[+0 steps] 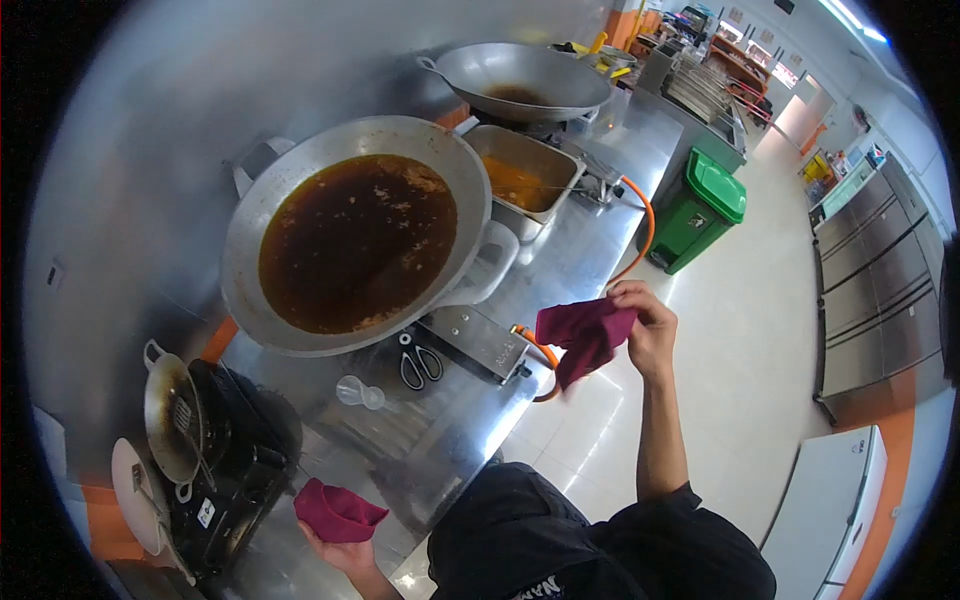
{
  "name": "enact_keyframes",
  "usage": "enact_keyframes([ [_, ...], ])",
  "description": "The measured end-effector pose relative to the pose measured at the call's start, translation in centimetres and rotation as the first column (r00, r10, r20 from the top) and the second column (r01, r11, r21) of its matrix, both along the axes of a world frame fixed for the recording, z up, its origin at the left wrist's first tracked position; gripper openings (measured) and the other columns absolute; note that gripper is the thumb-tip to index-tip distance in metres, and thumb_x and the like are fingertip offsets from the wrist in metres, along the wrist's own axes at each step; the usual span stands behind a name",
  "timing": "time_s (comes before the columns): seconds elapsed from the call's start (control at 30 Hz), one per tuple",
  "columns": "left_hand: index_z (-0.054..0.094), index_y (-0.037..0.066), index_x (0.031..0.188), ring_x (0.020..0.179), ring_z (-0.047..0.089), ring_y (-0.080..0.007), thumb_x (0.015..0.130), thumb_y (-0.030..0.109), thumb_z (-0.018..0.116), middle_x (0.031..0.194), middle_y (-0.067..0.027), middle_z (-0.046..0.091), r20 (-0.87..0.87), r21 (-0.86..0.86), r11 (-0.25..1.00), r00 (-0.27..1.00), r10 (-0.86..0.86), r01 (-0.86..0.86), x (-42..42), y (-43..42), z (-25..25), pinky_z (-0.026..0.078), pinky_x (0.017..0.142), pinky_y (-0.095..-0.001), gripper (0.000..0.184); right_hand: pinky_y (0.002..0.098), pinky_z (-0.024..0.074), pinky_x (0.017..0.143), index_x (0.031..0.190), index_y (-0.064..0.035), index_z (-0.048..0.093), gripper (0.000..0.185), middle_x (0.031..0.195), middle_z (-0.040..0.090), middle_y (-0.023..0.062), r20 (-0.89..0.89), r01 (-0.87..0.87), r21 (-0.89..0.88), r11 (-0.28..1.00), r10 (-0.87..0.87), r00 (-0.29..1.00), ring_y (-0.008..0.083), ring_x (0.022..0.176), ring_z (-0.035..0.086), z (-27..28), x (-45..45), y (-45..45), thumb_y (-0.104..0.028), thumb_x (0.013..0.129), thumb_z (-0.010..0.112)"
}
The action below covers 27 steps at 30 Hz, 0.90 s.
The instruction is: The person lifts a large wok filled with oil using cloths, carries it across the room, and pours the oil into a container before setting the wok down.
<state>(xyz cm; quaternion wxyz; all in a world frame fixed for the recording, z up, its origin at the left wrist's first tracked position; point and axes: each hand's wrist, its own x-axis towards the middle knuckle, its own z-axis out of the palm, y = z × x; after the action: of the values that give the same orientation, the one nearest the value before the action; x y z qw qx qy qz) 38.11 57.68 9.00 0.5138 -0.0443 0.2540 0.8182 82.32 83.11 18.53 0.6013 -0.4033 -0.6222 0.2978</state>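
Note:
My right hand is raised beyond the counter's edge, its fingers pinching a maroon cloth that hangs down to the left. Low at the counter's near end, my left hand is closed around a second maroon cloth, which is folded or bunched. The cloth covers part of its fingers. Between my hands and the wall, a large metal wok holds dark brown liquid with pale foam. It sits on a gas burner and touches neither hand.
Black-handled scissors and a clear plastic item lie on the steel counter. A small pan stands on a black stove. Behind are another wok and a steel tub. A green bin stands on the floor.

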Motion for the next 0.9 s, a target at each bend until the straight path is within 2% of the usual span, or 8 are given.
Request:
enact_keyframes([
  [0.2,0.044,0.013,0.135,0.122,0.046,-0.0305,0.092,0.043,0.051,0.134,-0.0093,0.049,0.024,0.014,0.997,0.997,-0.075,0.075,0.4,0.4,-2.5,0.034,0.103,-0.0508,0.052,0.0332,0.0560,0.076,0.100,-0.0026,0.050,0.014,0.098,0.064,0.0171,-0.687,-0.168,-0.178,0.970,0.000,0.727,0.0245,0.087,0.064,0.5,2.1,-2.2,0.004,0.088,0.055],
  [0.33,0.043,0.013,0.135,0.122,0.046,-0.0306,0.092,0.043,0.051,0.135,-0.0093,0.049,0.042,0.003,0.985,0.984,-0.175,0.175,0.1,1.9,-1.7,0.034,0.103,-0.0499,0.053,0.0390,0.0569,0.073,0.108,0.0020,0.052,0.023,0.098,0.064,0.0180,-0.710,-0.127,-0.484,0.866,-0.304,0.635,0.0268,0.085,0.065,0.9,4.4,-4.7,-0.017,0.096,0.048],
  [0.43,0.043,0.012,0.136,0.123,0.045,-0.0306,0.092,0.043,0.051,0.135,-0.0092,0.048,0.027,0.066,0.973,0.975,-0.221,0.219,-1.3,2.8,-1.7,0.034,0.103,-0.0493,0.054,0.0405,0.0568,0.073,0.112,0.0037,0.053,0.032,0.098,0.064,0.0177,-0.502,-0.035,-0.682,0.730,-0.434,0.748,0.0275,0.085,0.065,0.9,4.1,-7.5,-0.024,0.097,0.046],
  [0.47,0.042,0.012,0.136,0.123,0.045,-0.0306,0.092,0.042,0.051,0.135,-0.0092,0.048,0.017,0.095,0.971,0.975,-0.221,0.219,-2.3,3.0,-1.6,0.034,0.103,-0.0491,0.054,0.0395,0.0566,0.073,0.112,0.0026,0.052,0.033,0.098,0.064,0.0172,-0.498,-0.169,-0.709,0.684,-0.316,0.808,0.0273,0.085,0.065,0.5,4.2,-8.0,-0.027,0.096,0.047],
  [0.53,0.042,0.010,0.135,0.123,0.045,-0.0303,0.092,0.038,0.052,0.135,-0.0097,0.048,0.013,0.093,0.981,0.985,-0.175,0.173,-3.7,4.2,0.6,0.033,0.104,-0.0489,0.052,0.0394,0.0562,0.070,0.113,0.0011,0.052,0.035,0.097,0.063,0.0155,-0.533,-0.119,-0.711,0.694,-0.420,0.735,0.0273,0.083,0.065,0.0,1.7,-8.2,-0.030,0.097,0.046],
  [0.63,0.042,0.008,0.135,0.123,0.045,-0.0290,0.092,0.031,0.053,0.134,-0.0105,0.048,-0.116,0.113,0.981,0.983,-0.142,0.155,-7.1,6.9,3.4,0.034,0.104,-0.0497,0.049,0.0395,0.0550,0.073,0.112,-0.0016,0.052,0.037,0.095,0.063,0.0131,-0.603,-0.273,-0.675,0.685,-0.300,0.739,0.0253,0.084,0.064,-0.2,-1.6,-7.1,-0.035,0.097,0.046],
  [0.73,0.042,0.005,0.133,0.121,0.047,-0.0273,0.093,0.023,0.052,0.131,-0.0111,0.050,-0.285,0.169,0.977,0.955,-0.077,0.129,-9.4,11.3,7.8,0.035,0.103,-0.0488,0.045,0.0395,0.0533,0.079,0.109,-0.0029,0.053,0.038,0.094,0.063,0.0119,-0.797,-0.518,-0.523,0.677,-0.172,0.579,0.0239,0.087,0.063,-1.2,-5.2,-2.8,-0.038,0.097,0.045],
  [0.9,0.045,0.005,0.127,0.111,0.054,-0.0239,0.090,0.013,0.057,0.120,-0.0102,0.055,-0.534,0.178,0.984,0.836,0.125,-0.033,-14.8,21.1,13.4,0.044,0.095,-0.0402,0.040,0.0408,0.0499,0.090,0.112,0.0012,0.051,0.044,0.105,0.061,0.0160,-0.821,-0.596,-0.466,0.654,-0.068,0.568,0.0281,0.094,0.062,1.5,-11.9,3.3,-0.040,0.099,0.039],
])
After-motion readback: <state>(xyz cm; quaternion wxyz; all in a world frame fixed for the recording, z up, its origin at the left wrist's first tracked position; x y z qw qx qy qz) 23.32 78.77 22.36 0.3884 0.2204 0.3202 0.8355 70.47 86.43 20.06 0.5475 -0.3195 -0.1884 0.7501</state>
